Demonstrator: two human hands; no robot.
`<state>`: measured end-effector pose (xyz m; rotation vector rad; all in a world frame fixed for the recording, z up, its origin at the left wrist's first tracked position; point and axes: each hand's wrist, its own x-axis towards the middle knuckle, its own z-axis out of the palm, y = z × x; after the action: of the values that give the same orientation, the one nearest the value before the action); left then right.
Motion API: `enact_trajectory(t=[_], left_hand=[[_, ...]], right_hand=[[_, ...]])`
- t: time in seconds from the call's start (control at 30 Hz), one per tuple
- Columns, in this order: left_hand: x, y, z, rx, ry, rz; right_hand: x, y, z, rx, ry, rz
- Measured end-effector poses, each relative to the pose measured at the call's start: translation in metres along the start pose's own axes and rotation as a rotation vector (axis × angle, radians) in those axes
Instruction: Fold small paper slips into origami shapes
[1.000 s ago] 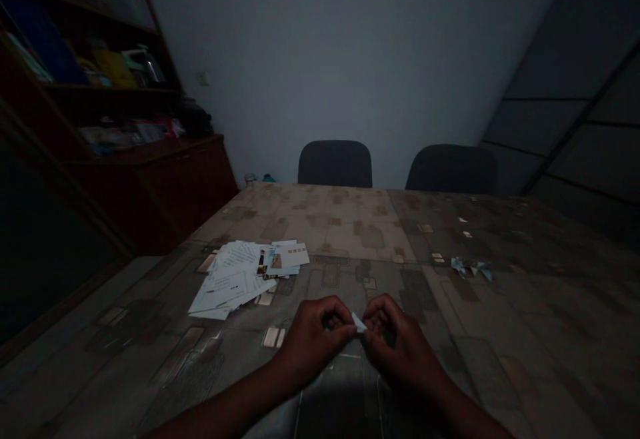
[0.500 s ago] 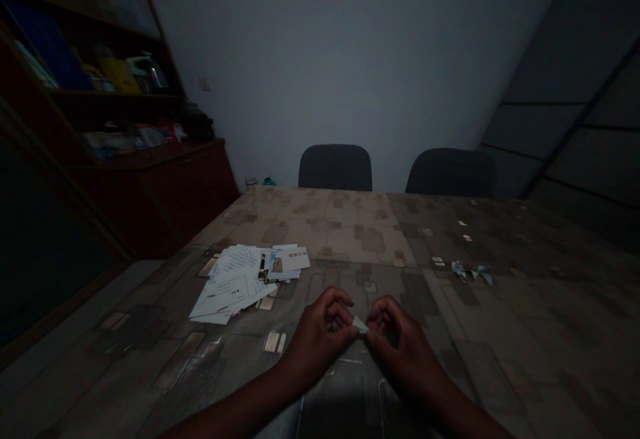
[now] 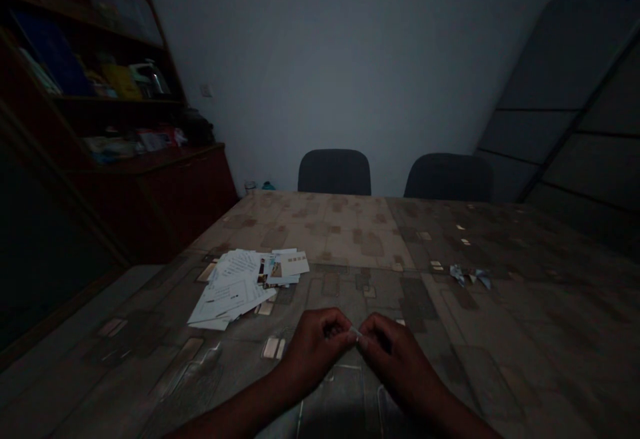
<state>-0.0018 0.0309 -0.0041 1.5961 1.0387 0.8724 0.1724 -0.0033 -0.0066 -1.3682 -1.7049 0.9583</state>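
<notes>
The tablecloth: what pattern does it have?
The tablecloth has partly overlapping rectangles in beige, brown and grey, best seen in the head view.

One left hand (image 3: pixel 317 347) and one right hand (image 3: pixel 394 354) make two, with one small paper piece (image 3: pixel 355 331) between them. There is one table (image 3: pixel 345 226), one pile of papers (image 3: pixel 231 296) — its sheets overlap too much to count — and one cluster of folded paper (image 3: pixel 457 275), its pieces too small to number. Two chairs (image 3: pixel 334 174), one cabinet (image 3: pixel 193 189) and one wall plate (image 3: pixel 207 90) complete the count.
</notes>
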Motion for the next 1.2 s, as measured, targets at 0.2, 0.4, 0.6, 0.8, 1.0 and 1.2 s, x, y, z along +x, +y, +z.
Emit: enact_trajectory(t=[0.2, 0.4, 0.6, 0.8, 1.0, 1.2], left_hand=[[0.002, -0.006, 0.001, -0.018, 0.007, -0.001], [0.002, -0.006, -0.001, -0.111, -0.027, 0.025], [0.003, -0.008, -0.002, -0.197, -0.066, 0.017], [0.011, -0.006, -0.002, -0.14, -0.021, -0.001], [0.014, -0.005, -0.001, -0.1, 0.011, 0.03], [0.01, -0.002, 0.0, -0.121, 0.021, 0.024]], right_hand=[[0.001, 0.001, -0.005, 0.041, 0.027, 0.038], [-0.001, 0.002, -0.007, 0.046, 0.024, -0.004], [0.0, 0.0, -0.005, 0.075, 0.03, 0.003], [0.004, 0.002, -0.003, 0.013, 0.078, -0.009], [0.005, 0.0, 0.0, 0.023, 0.093, 0.004], [0.005, 0.004, 0.0, 0.11, 0.073, -0.012]])
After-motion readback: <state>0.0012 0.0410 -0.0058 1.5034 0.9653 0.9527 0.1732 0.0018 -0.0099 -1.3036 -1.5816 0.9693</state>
